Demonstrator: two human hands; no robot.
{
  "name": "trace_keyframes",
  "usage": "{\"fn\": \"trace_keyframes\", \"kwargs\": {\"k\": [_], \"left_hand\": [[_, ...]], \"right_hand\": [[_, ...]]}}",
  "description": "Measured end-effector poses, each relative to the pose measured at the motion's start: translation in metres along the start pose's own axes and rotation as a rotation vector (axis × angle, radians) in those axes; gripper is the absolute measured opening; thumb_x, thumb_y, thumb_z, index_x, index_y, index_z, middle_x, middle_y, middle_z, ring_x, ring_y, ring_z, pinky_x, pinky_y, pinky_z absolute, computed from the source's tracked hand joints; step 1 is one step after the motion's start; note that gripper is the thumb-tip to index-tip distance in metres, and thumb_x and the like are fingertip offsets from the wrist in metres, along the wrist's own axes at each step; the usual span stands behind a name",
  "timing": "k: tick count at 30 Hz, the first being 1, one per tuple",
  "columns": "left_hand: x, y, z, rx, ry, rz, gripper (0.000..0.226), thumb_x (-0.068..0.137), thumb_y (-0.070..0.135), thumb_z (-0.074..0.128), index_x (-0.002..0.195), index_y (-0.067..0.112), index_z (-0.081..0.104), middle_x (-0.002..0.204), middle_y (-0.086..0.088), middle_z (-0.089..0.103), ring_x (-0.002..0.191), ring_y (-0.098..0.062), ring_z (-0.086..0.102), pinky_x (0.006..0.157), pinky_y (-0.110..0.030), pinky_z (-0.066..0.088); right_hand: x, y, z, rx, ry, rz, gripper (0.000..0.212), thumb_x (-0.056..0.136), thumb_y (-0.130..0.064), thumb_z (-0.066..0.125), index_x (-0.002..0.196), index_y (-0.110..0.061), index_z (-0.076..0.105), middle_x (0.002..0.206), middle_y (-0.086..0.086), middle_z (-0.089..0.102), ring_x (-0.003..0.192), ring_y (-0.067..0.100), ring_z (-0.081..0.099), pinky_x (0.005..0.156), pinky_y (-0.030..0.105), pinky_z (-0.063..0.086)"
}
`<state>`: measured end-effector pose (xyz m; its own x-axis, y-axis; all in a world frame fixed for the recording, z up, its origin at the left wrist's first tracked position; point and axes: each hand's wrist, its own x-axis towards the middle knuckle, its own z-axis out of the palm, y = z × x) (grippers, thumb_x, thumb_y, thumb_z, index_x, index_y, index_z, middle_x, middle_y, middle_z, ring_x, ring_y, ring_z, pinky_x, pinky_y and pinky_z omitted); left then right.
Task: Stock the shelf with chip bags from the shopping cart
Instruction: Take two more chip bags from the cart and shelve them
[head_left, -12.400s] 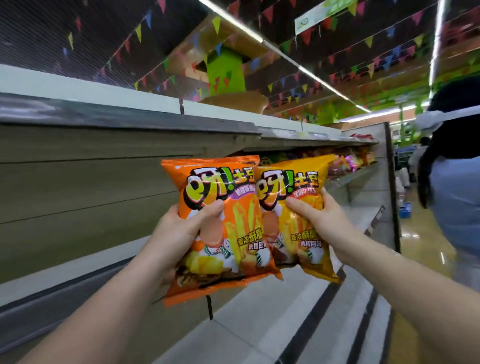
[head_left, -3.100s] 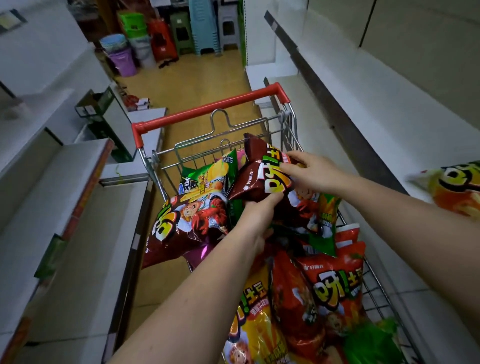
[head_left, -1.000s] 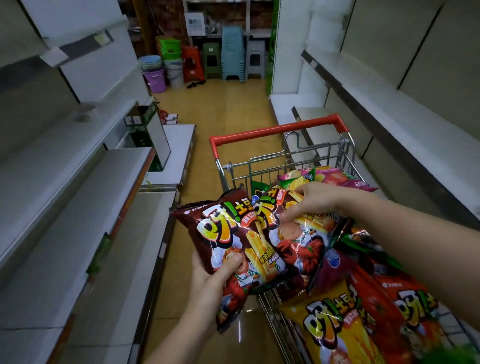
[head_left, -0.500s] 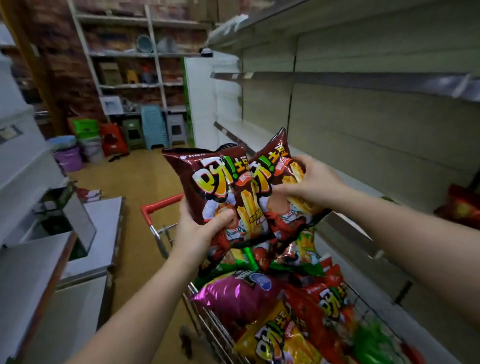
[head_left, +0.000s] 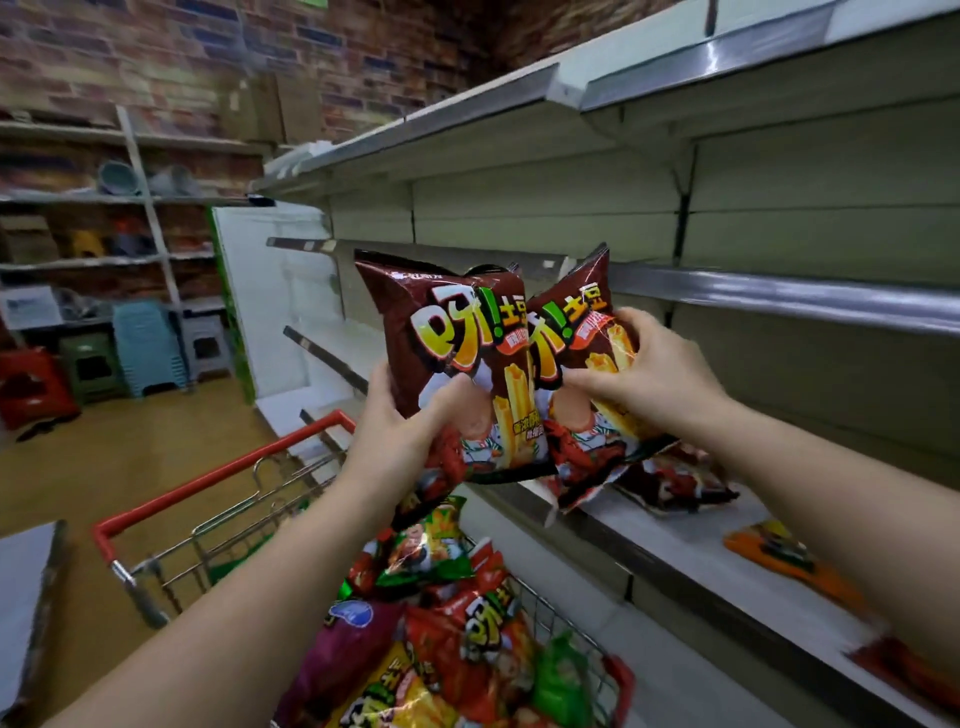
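Observation:
My left hand (head_left: 402, 434) grips a dark brown chip bag (head_left: 452, 332) by its lower left, held upright. Beside it, my right hand (head_left: 644, 376) grips a second dark brown chip bag (head_left: 579, 332), its bottom edge over the front of the grey shelf (head_left: 691, 551). Another brown bag (head_left: 675, 480) lies flat on that shelf just behind, and an orange bag (head_left: 779, 558) lies further right. Below my arms stands the shopping cart (head_left: 208, 488) with its red handle, holding several red, yellow, green and purple chip bags (head_left: 457, 623).
Grey shelves (head_left: 779, 296) rise above on the right. A low white shelf corner (head_left: 26, 577) sits at the left. Stacked plastic stools (head_left: 145, 348) and a storage rack stand at the aisle's far end against a brick wall.
Both hands have carried the two brown bags up and to the right, from above the cart to the shelf's front edge. The view has swung toward the shelf.

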<state>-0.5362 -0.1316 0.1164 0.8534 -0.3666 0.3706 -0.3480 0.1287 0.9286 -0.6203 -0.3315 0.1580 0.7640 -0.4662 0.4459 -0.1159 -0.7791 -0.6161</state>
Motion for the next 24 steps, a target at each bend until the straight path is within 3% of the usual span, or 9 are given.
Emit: {"fn": "trace_keyframes", "kwargs": {"k": [2, 5, 11, 18, 21, 24], "left_hand": [[-0.005, 0.013, 0.019, -0.026, -0.042, -0.002, 0.062, 0.074, 0.037, 0.068, 0.129, 0.027, 0.041, 0.111, 0.008, 0.062, 0.092, -0.009, 0.066, 0.065, -0.018, 0.056], [-0.011, 0.026, 0.045, -0.067, -0.116, -0.009, 0.072, 0.070, 0.035, 0.073, 0.134, 0.023, 0.041, 0.116, 0.001, 0.065, 0.096, -0.017, 0.069, 0.078, -0.033, 0.059], [-0.012, 0.048, 0.097, -0.146, -0.299, 0.013, 0.087, 0.054, 0.043, 0.083, 0.129, 0.022, 0.046, 0.117, -0.003, 0.066, 0.100, -0.022, 0.069, 0.088, -0.047, 0.055], [-0.009, 0.074, 0.156, -0.263, -0.579, 0.058, 0.091, 0.045, 0.052, 0.080, 0.125, 0.024, 0.049, 0.116, -0.002, 0.068, 0.101, -0.023, 0.068, 0.091, -0.048, 0.053], [-0.011, 0.084, 0.176, -0.292, -0.676, 0.076, 0.088, 0.052, 0.047, 0.088, 0.127, 0.022, 0.049, 0.115, -0.002, 0.068, 0.100, -0.022, 0.069, 0.091, -0.047, 0.054], [-0.019, 0.094, 0.202, -0.348, -0.826, 0.087, 0.083, 0.057, 0.046, 0.083, 0.128, 0.023, 0.048, 0.115, -0.001, 0.068, 0.100, -0.022, 0.068, 0.091, -0.047, 0.053]], "right_hand": [[-0.013, 0.010, -0.024, -0.015, 0.047, 0.018, 0.088, 0.069, -0.048, 0.076, 0.141, -0.020, 0.035, 0.131, 0.003, 0.056, 0.115, 0.020, 0.055, 0.089, 0.028, 0.041], [-0.034, 0.020, -0.057, -0.047, 0.100, 0.058, 0.089, 0.069, -0.049, 0.076, 0.142, -0.019, 0.034, 0.132, 0.004, 0.055, 0.116, 0.022, 0.054, 0.092, 0.031, 0.042], [-0.073, 0.031, -0.123, -0.105, 0.250, 0.140, 0.087, 0.069, -0.044, 0.078, 0.140, -0.017, 0.037, 0.129, 0.003, 0.057, 0.114, 0.020, 0.054, 0.087, 0.027, 0.039], [-0.117, 0.031, -0.184, -0.257, 0.479, 0.275, 0.084, 0.070, -0.043, 0.077, 0.140, -0.017, 0.037, 0.127, 0.001, 0.057, 0.099, 0.012, 0.050, 0.081, 0.023, 0.036], [-0.136, 0.028, -0.198, -0.287, 0.535, 0.342, 0.082, 0.070, -0.042, 0.077, 0.139, -0.018, 0.038, 0.122, 0.000, 0.058, 0.097, 0.012, 0.050, 0.081, 0.024, 0.038], [-0.165, 0.025, -0.215, -0.321, 0.645, 0.431, 0.083, 0.069, -0.043, 0.078, 0.138, -0.019, 0.038, 0.120, -0.001, 0.058, 0.096, 0.012, 0.051, 0.081, 0.026, 0.039]]}}
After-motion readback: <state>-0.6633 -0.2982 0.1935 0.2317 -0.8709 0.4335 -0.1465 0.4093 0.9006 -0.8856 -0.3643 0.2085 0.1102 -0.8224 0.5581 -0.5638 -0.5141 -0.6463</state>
